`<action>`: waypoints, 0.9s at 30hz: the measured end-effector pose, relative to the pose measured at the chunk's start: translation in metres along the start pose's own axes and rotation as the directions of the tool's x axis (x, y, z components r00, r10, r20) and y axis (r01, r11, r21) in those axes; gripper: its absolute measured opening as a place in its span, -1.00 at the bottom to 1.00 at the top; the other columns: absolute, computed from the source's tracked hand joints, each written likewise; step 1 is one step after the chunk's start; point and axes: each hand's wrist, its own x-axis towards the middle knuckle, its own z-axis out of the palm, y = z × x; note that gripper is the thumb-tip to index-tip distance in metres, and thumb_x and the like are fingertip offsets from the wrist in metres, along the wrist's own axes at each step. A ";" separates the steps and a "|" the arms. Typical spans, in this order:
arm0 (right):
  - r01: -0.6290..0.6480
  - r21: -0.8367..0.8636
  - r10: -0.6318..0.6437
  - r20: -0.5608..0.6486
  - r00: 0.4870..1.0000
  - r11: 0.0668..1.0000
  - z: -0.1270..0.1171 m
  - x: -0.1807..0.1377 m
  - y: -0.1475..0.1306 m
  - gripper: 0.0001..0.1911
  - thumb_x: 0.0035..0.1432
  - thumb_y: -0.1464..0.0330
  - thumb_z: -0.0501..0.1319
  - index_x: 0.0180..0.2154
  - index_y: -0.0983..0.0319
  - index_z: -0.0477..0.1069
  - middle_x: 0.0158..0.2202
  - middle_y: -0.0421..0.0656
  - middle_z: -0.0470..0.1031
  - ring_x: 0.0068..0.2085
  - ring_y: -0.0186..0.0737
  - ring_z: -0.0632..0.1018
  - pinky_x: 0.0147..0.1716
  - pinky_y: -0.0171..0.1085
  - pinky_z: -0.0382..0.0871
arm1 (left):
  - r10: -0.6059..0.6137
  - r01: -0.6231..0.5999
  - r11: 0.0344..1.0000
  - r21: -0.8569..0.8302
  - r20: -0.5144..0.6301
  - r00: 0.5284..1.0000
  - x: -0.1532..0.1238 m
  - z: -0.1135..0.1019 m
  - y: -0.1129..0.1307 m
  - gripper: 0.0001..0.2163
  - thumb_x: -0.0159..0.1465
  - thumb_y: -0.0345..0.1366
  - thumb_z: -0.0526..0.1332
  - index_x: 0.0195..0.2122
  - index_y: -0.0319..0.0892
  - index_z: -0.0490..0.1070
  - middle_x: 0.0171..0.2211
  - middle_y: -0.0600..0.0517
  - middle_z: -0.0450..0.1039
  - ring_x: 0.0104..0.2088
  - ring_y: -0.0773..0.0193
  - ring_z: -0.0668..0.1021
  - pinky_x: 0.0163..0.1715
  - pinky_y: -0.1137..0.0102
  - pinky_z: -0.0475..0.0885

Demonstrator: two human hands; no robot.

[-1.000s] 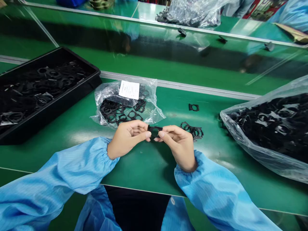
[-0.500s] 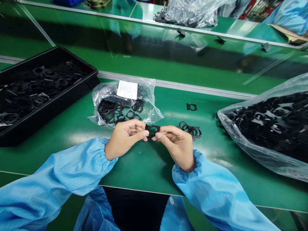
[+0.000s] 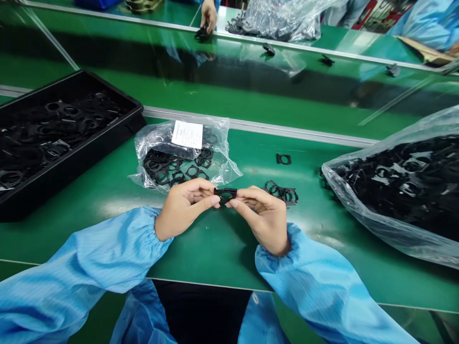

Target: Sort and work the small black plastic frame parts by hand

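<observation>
Between my two hands is a small black plastic part with a round hole [image 3: 226,191], held above the green table. My left hand [image 3: 184,206] pinches its left end between thumb and fingers. The right end is pinched by my right hand [image 3: 263,212]. Just beyond the left hand lies a clear plastic bag [image 3: 222,169] with a white label and many black ring-shaped parts. A little pile of black ring parts [image 3: 281,192] lies beyond my right hand, and a single black frame part [image 3: 283,159] rests farther back.
A black tray [image 3: 118,125] full of black parts stands at the left. On the right, a large open plastic bag [image 3: 362,215] holds many more. A metal-edged raised ledge [image 3: 258,128] runs behind. Across it, a co-worker's hand [image 3: 208,16] holds a dark part.
The black part has tilted slightly between my fingers, its hole now looking narrower. A co-worker's hand with a dark part has appeared at the top. The view has shifted slightly.
</observation>
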 end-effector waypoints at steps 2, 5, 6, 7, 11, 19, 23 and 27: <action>0.026 -0.013 -0.026 -0.002 1.000 1.000 0.000 0.000 0.001 -0.83 0.11 0.24 0.49 -0.28 0.17 0.63 -0.34 -0.18 0.57 -0.36 -0.23 0.68 -0.25 -0.25 0.66 | 0.001 -0.001 1.000 0.005 0.006 1.000 0.000 -0.001 -0.002 -0.90 0.22 -0.36 0.43 -0.29 -0.20 0.54 -0.46 0.08 0.61 -0.44 0.32 0.69 -0.39 0.51 0.61; 0.091 -0.049 -0.091 0.004 0.996 0.995 0.000 0.000 0.000 -0.89 0.15 0.37 0.45 -0.24 0.15 0.64 -0.31 -0.18 0.57 -0.32 -0.27 0.66 -0.24 -0.28 0.65 | 0.008 -0.009 0.999 0.054 0.018 1.000 0.000 -0.002 -0.004 -0.90 0.25 -0.35 0.41 -0.26 -0.19 0.53 -0.42 0.06 0.62 -0.38 0.29 0.70 -0.33 0.47 0.62; 0.124 -0.076 -0.124 0.009 0.992 0.989 -0.001 0.000 -0.002 -0.88 0.16 0.41 0.43 -0.22 0.15 0.65 -0.29 -0.18 0.57 -0.31 -0.28 0.65 -0.25 -0.30 0.64 | 0.032 -0.033 0.995 0.097 0.019 0.999 0.000 -0.003 -0.005 -0.91 0.25 -0.35 0.40 -0.25 -0.18 0.53 -0.36 0.04 0.63 -0.33 0.28 0.70 -0.28 0.45 0.62; 0.161 -0.113 -0.160 0.018 0.987 0.981 -0.001 0.000 -0.003 -0.86 0.17 0.45 0.40 -0.21 0.14 0.65 -0.28 -0.17 0.58 -0.30 -0.29 0.64 -0.25 -0.31 0.63 | 0.073 -0.075 0.985 0.158 0.019 0.997 0.000 -0.003 -0.005 -0.90 0.26 -0.35 0.40 -0.22 -0.17 0.54 -0.30 0.02 0.63 -0.27 0.27 0.69 -0.22 0.42 0.62; 0.303 -0.291 -0.297 0.068 0.953 0.907 -0.001 0.000 -0.006 -0.79 0.20 0.51 0.34 -0.17 0.13 0.65 -0.30 -0.16 0.60 -0.28 -0.26 0.61 -0.24 -0.25 0.59 | 0.324 -0.328 0.852 0.408 0.081 0.942 -0.001 -0.006 -0.001 -0.79 0.26 -0.33 0.41 -0.08 -0.13 0.58 -0.11 -0.04 0.58 -0.19 0.29 0.61 -0.17 0.40 0.56; 0.366 -0.319 -0.350 0.108 0.930 0.874 0.002 -0.003 -0.007 -0.75 0.19 0.53 0.35 -0.13 0.14 0.63 -0.30 -0.16 0.60 -0.27 -0.25 0.60 -0.23 -0.25 0.56 | 0.453 -0.469 0.752 0.463 0.154 0.878 -0.006 -0.003 0.005 -0.95 0.31 -0.37 0.38 -0.21 -0.13 0.59 -0.30 0.02 0.64 -0.27 0.29 0.64 -0.19 0.41 0.56; 0.269 -0.300 -0.261 0.069 0.963 0.915 0.001 -0.002 -0.009 -0.87 0.20 0.45 0.37 -0.20 0.14 0.63 -0.27 -0.12 0.61 -0.24 -0.19 0.61 -0.21 -0.20 0.58 | 0.410 -0.419 0.789 0.449 0.123 0.904 -0.008 -0.002 0.003 -0.98 0.31 -0.34 0.37 -0.25 -0.13 0.57 -0.32 0.01 0.66 -0.28 0.26 0.67 -0.21 0.38 0.57; 0.212 -0.248 -0.202 0.065 0.977 0.945 0.001 -0.002 -0.011 -0.94 0.21 0.42 0.37 -0.25 0.16 0.61 -0.23 -0.10 0.63 -0.19 -0.16 0.62 -0.17 -0.19 0.58 | 0.392 -0.401 0.809 0.430 0.114 0.913 -0.007 -0.004 0.001 -0.98 0.32 -0.36 0.36 -0.23 -0.14 0.56 -0.29 0.01 0.66 -0.24 0.25 0.67 -0.16 0.37 0.57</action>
